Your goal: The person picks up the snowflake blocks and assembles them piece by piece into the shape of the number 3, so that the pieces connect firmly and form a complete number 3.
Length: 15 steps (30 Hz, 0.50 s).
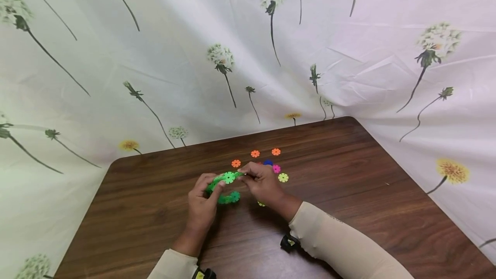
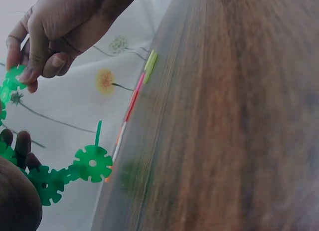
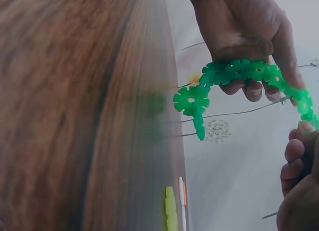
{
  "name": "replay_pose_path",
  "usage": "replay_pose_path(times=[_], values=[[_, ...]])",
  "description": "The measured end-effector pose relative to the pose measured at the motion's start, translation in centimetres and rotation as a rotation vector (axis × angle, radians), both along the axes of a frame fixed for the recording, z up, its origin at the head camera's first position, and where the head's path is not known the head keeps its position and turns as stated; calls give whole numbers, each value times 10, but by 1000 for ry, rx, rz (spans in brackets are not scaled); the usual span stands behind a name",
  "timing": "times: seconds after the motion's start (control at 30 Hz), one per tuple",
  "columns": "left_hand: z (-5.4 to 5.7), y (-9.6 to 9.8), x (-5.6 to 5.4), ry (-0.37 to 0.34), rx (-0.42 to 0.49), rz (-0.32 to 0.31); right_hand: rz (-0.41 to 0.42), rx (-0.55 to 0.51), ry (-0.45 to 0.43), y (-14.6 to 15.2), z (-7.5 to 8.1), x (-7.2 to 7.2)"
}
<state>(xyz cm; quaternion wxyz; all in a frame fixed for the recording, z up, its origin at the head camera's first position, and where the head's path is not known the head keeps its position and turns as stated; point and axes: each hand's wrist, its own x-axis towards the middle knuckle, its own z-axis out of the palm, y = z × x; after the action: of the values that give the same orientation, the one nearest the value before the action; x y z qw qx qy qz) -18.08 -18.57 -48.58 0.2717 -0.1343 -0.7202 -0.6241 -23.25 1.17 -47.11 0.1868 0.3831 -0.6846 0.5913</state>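
A curved chain of green notched, flower-shaped discs point(image 1: 229, 178) hangs between both hands above the table. My left hand point(image 1: 203, 203) holds the chain, fingers behind it and thumb in front. At the chain's upper end, my right hand point(image 1: 265, 186) pinches a green disc point(image 2: 15, 79) between thumb and fingers. The loose end of the chain point(image 3: 192, 99) curls below the left hand and stays off the tabletop in the wrist views. Whether the pinched disc is fully slotted into its neighbour, I cannot tell.
On the brown wooden table point(image 1: 329, 162) beyond the hands lie several loose discs: orange point(image 1: 255, 155), pink point(image 1: 276, 169), blue point(image 1: 268, 162) and yellow point(image 1: 283, 179). A yellow-green disc point(image 1: 261, 204) is partly hidden by the right wrist. A dandelion-print curtain point(image 1: 174, 76) borders the table.
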Motion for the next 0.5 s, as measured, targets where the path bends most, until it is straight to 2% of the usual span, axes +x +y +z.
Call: replay_pose_path(times=[0.2,0.33,0.5], values=[[2,1,1,-1,2,-5,1,33,39,1,1,0],[3,0,0,7,-6,0,10,32,36,0,3,-1],[5,0,-1,-24,-30,20,5,62,5,1,5,-3]])
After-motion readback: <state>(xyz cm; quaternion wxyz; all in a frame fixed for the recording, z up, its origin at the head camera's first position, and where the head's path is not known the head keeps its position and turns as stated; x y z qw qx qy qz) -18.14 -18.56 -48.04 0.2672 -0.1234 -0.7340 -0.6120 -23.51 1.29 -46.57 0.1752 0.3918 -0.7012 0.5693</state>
